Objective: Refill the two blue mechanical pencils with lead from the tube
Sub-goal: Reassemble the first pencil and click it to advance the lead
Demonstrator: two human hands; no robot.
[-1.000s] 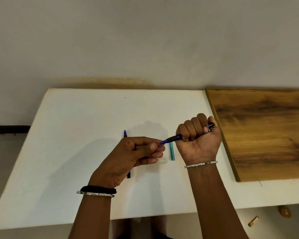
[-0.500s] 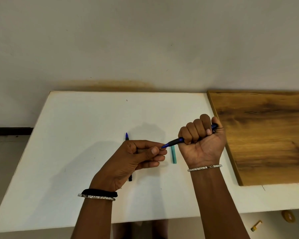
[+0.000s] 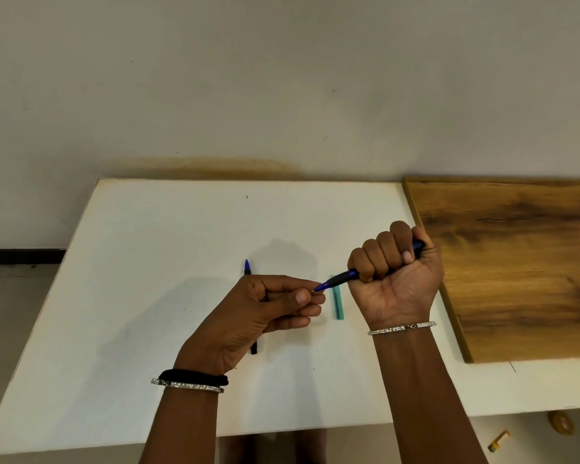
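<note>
second pencil point(image 3: 247, 266) left of tube point(image 3: 337, 303) | both on table point(image 3: 148, 262)

My right hand point(image 3: 394, 279) has lifted the blue mechanical pencil point(image 3: 340, 280) slightly; its tip now meets my left fingers point(image 3: 302, 296).

We find nothing to read here: no lettering, brand, number or sign shows on anything in view.
</note>
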